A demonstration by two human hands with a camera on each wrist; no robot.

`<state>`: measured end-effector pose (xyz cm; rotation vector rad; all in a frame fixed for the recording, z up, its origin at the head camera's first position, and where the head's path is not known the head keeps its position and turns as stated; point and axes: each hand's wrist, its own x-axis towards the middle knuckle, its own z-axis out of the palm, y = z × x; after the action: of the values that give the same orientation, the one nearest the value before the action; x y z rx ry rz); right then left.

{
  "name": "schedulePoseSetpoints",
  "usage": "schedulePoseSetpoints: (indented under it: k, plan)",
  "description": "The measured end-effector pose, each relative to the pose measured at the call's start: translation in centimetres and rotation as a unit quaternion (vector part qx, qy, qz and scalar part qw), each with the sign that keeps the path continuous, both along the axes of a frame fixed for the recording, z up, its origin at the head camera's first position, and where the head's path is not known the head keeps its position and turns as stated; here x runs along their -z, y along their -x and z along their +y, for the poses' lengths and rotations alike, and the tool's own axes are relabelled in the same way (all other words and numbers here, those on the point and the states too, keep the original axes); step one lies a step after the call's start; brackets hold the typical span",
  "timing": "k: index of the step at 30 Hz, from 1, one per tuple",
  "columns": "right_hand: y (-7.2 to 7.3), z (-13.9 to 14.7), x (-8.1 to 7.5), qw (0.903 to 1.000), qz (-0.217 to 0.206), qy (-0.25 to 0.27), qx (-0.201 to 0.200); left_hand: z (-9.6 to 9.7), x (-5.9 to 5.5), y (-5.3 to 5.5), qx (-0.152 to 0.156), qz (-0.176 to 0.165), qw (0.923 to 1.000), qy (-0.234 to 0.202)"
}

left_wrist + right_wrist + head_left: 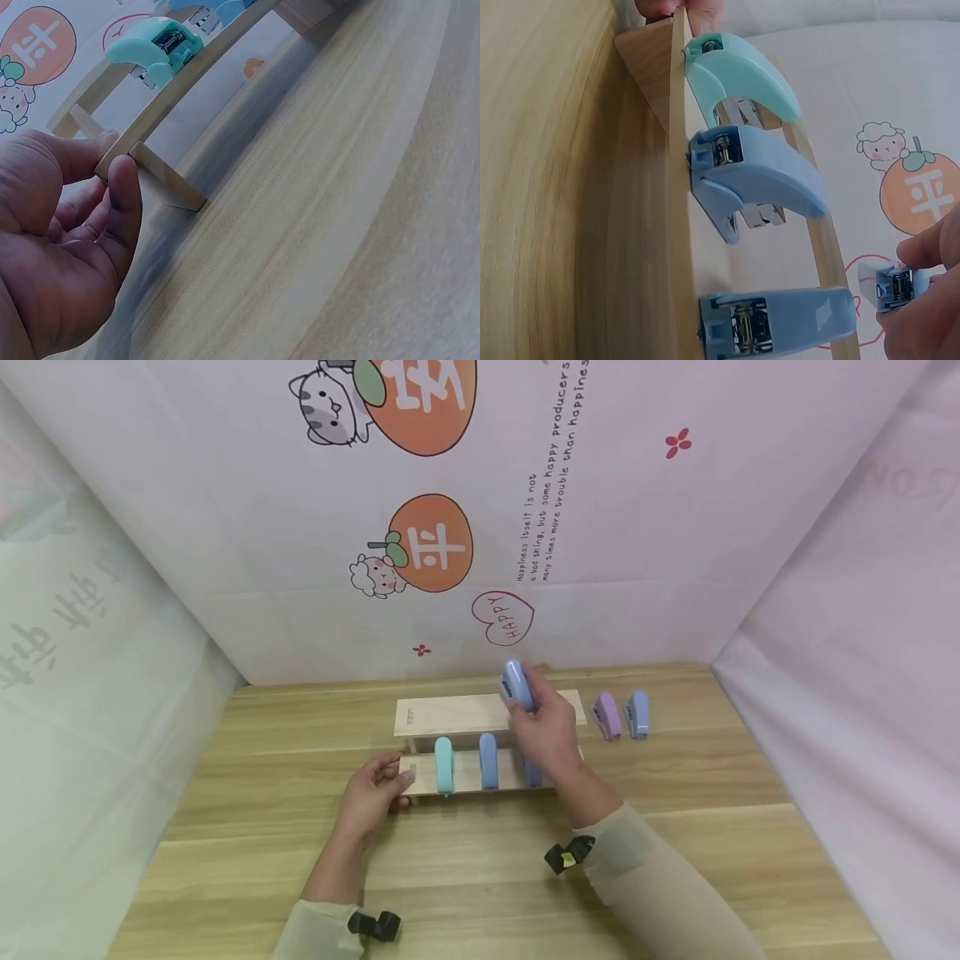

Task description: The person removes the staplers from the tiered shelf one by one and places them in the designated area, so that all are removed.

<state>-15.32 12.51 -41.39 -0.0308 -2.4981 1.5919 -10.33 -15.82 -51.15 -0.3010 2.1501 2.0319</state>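
My left hand (375, 791) pinches the left end of the lower board of a two-step wooden stand (442, 717), thumb on top and fingers below in the left wrist view. On that board sit a mint-green stapler (444, 764), a blue stapler (488, 762) and, partly behind my right arm, another blue stapler (795, 321). My right hand (551, 732) grips a light blue stapler (517, 683) over the right part of the upper board. In the right wrist view this held stapler (894, 286) shows one end, between thumb and fingers.
To the right of the stand, a purple stapler (608, 716) and a blue stapler (637, 714) stand side by side on the wooden table (465, 877). A printed white cloth (600, 527) hangs behind the table, with more cloth at both sides.
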Motion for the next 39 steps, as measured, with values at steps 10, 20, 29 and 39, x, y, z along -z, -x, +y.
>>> schedulePoseSetpoints:
  k: [10,20,29,39]
  plan:
    - [0.1,0.7,0.2,0.9997,0.022,0.006,0.003,0.0,-0.1,0.0,-0.004,-0.006,1.0000,0.002]
    - [0.1,1.2,0.0,0.9997,0.005,0.023,-0.006,0.2,-0.7,-0.1,-0.007,-0.012,0.9998,0.015]
    - [0.1,1.7,-0.1,0.9998,-0.013,0.013,0.008,0.0,0.3,0.3,-0.007,-0.012,0.9999,0.007]
    - [-0.1,2.2,-0.2,0.9994,-0.020,0.020,0.019,0.1,0.0,0.3,-0.006,-0.012,0.9999,0.011]
